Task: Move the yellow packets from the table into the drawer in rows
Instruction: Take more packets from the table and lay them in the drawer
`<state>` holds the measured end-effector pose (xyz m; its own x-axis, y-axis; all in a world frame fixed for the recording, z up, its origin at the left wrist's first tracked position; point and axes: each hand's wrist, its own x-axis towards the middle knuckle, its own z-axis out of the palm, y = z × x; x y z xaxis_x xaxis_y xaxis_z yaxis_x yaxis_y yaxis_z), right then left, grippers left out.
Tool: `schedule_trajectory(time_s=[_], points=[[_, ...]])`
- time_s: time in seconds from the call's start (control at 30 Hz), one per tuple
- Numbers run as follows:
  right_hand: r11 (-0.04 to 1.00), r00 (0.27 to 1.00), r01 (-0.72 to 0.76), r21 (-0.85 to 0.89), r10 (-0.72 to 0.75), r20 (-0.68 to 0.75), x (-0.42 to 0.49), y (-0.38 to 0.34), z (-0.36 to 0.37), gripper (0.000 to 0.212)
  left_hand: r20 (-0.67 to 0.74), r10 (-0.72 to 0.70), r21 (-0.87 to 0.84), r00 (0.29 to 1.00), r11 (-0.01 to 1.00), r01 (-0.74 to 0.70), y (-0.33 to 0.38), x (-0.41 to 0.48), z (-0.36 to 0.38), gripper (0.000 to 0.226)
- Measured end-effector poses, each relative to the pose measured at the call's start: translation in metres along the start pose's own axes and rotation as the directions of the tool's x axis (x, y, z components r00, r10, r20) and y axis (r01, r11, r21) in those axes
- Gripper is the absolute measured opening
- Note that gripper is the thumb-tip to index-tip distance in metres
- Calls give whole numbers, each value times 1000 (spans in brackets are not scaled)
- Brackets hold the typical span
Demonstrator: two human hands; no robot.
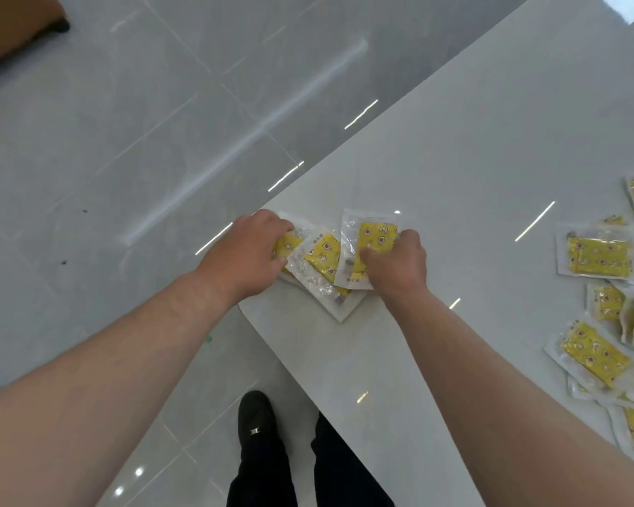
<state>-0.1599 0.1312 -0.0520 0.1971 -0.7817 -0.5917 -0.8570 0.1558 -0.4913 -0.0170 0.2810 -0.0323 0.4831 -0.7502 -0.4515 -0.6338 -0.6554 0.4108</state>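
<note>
Left forearm (107,353) and right forearm (491,378) flank the fanned packets (323,256) at the table (454,159) corner; left hand (244,256) curls over their left end, right hand (399,261) pinches their right.

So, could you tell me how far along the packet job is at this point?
Nothing shows as done: no drawer is in view. In hand: the left hand and right hand gather a small bunch of packets at the table corner. Left: a loose pile of packets lies along the table's right side.
</note>
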Motion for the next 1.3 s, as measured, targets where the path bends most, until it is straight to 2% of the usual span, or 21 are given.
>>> schedule_trajectory(time_s=[0.07, 0.13, 0.17, 0.3, 0.47, 0.6, 0.67, 0.77, 0.83, 0.97, 1.07, 1.17, 1.3], points=[[993, 998, 50, 109, -55, 43, 0, 4, -12, 18, 14, 46, 63, 999, 997, -47, 1, 3, 0, 54], [977, 978, 97, 189, -128, 162, -5, 6, -22, 10, 28, 68, 89, 997, 994, -70, 2, 5, 2, 55], [975, 958, 136, 177, -175, 227, -9, 6, -25, 8, 37, 70, 95, 997, 993, -73, 1, 7, 2, 54], [949, 886, 310, -51, -268, 379, -18, 4, -14, 14, 61, 64, 85, 996, 994, -69, -5, 11, 5, 51], [877, 870, 416, -241, -307, 385, -19, 7, 2, 14, 57, 69, 56, 996, 996, -72, -13, 13, 7, 54], [775, 857, 501, -385, -385, 342, -21, 9, 4, 66, 80, 112, 59, 990, 991, -117, -17, 13, 3, 56], [725, 849, 525, -446, -410, 334, -21, 6, 6, 72, 78, 125, 60, 989, 990, -129, -19, 12, 2, 54], [770, 878, 472, -431, -362, 315, -22, 10, 8, 68, 86, 148, 97, 985, 983, -156, -21, 12, 2, 56], [830, 892, 434, -351, -341, 297, -26, 18, 5, 63, 102, 137, 150, 985, 977, -151, -18, 12, 3, 63], [914, 941, 328, -239, -294, 169, -32, 41, -9, 58, 136, 143, 298, 980, 938, -178, -9, 14, 6, 64], [982, 977, 174, -71, -163, 138, -35, 55, -27, 37, 117, 168, 327, 979, 924, -198, -3, 17, 6, 55], [994, 985, 45, 97, -61, 161, -38, 71, -45, 31, 112, 146, 338, 983, 925, -175, 4, 17, 10, 55], [986, 990, -31, 164, 8, 139, -43, 89, -59, 30, 111, 99, 366, 989, 921, -133, 6, 17, 15, 55]])
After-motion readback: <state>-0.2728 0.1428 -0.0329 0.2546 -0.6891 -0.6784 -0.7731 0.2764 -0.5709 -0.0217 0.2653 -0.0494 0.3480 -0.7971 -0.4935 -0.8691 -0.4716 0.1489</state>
